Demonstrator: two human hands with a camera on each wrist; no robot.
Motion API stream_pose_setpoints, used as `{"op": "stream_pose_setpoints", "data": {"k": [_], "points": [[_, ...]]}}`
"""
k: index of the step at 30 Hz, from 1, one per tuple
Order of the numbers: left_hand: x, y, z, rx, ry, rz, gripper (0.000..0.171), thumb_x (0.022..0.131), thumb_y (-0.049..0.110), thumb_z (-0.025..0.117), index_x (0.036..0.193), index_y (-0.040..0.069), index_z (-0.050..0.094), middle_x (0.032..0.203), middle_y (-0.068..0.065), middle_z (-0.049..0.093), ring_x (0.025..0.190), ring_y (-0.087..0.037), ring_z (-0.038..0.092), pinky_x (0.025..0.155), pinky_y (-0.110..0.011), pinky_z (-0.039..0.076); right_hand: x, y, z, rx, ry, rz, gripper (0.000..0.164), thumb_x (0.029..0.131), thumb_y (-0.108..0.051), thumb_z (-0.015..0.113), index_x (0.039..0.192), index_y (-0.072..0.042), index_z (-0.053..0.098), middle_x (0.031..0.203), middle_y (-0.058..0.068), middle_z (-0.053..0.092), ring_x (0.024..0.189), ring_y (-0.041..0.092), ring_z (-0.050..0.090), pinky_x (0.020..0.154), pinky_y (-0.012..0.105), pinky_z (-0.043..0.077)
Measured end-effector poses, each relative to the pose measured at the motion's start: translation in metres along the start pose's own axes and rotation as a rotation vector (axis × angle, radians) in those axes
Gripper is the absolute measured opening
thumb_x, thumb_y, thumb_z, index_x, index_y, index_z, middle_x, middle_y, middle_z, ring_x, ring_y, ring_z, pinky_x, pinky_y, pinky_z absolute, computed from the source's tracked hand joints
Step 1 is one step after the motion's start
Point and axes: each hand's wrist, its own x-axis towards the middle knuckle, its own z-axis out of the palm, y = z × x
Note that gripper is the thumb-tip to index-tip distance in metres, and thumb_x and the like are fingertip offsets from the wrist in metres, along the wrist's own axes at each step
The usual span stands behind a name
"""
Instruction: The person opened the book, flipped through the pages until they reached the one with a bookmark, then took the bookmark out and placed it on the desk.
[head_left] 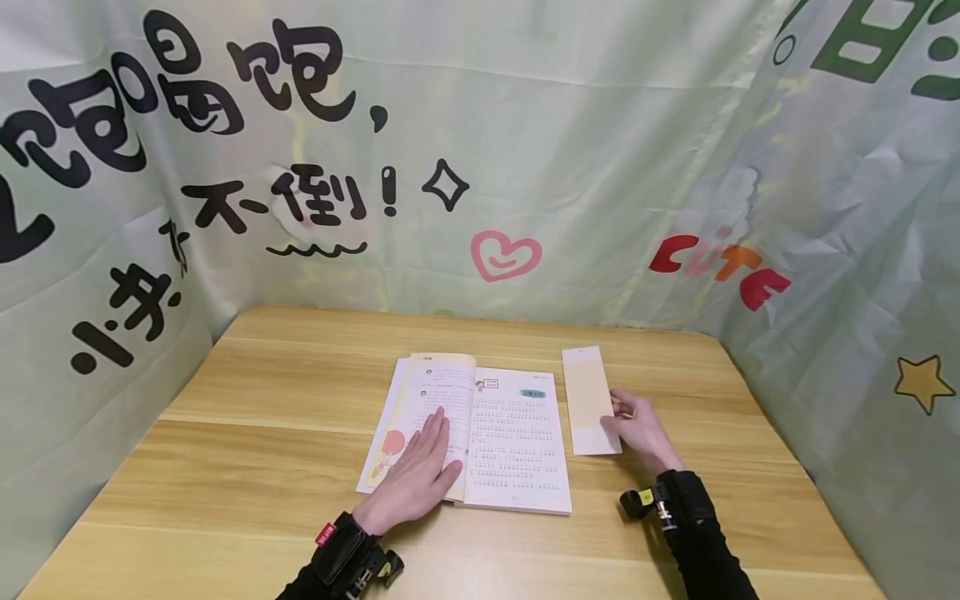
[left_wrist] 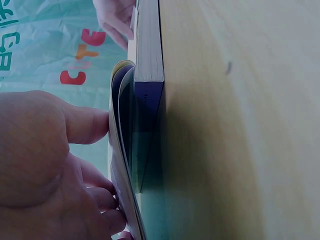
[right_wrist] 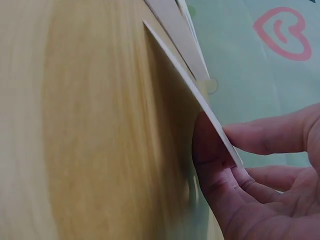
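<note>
An open book (head_left: 517, 442) lies on the table, its left pages slightly bowed up from the thick right-hand block in the left wrist view. My left hand (head_left: 415, 479) rests on the left page with straight fingers spread across the print. To the right of the book is a bookmark (head_left: 588, 400), a long pale card with a beige middle and a small hole at its top end. My right hand (head_left: 641, 429) pinches its right edge between thumb and fingers. In the right wrist view that edge of the bookmark (right_wrist: 195, 90) is tilted up off the wood.
The wooden table (head_left: 247, 467) reaches back to a printed cloth (head_left: 585, 167) hung around its far side and flanks. Both wrists carry black straps with small cameras; the right camera (head_left: 637, 503) sits just above the tabletop.
</note>
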Motion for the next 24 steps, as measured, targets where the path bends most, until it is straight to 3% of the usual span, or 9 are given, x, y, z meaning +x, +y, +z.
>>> {"op": "stream_pose_setpoints", "data": {"k": [5,11,17,24], "points": [[0.000,0.001,0.000,0.000,-0.004,-0.001,0.062,0.103,0.023,0.041,0.144,-0.018,0.020,0.154,-0.031,0.008,0.141,-0.039,0.009,0.115,-0.057,0.018,-0.002,0.000,0.001,-0.039,0.013,-0.010,0.062,0.086,0.005,0.057,0.138,0.024,0.028,0.107,0.030,0.054,0.099,0.035,0.052,0.076,0.027,0.049],[0.000,0.001,0.000,-0.004,-0.006,0.001,0.062,0.103,0.023,0.041,0.144,-0.017,0.020,0.155,-0.031,0.008,0.141,-0.039,0.008,0.115,-0.057,0.018,-0.009,-0.004,0.002,-0.250,0.056,-0.006,0.065,0.086,-0.001,0.059,0.137,0.024,0.028,0.110,0.034,0.056,0.099,0.041,0.055,0.078,0.045,0.053],[-0.001,-0.002,0.000,0.001,-0.003,-0.012,0.064,0.103,0.026,0.041,0.145,-0.016,0.019,0.155,-0.029,0.007,0.142,-0.037,0.007,0.116,-0.055,0.016,-0.014,-0.012,0.002,-0.399,0.095,-0.055,0.064,0.084,-0.007,0.062,0.134,0.023,0.035,0.103,0.028,0.063,0.090,0.037,0.060,0.074,0.048,0.053],[-0.006,-0.013,-0.010,0.002,0.051,-0.039,0.063,0.103,0.024,0.042,0.145,-0.017,0.019,0.155,-0.030,0.008,0.142,-0.038,0.008,0.115,-0.058,0.015,-0.016,-0.007,-0.002,-0.426,0.113,-0.129,0.060,0.089,-0.007,0.059,0.138,0.019,0.035,0.107,0.030,0.061,0.092,0.038,0.059,0.070,0.047,0.054]]}}
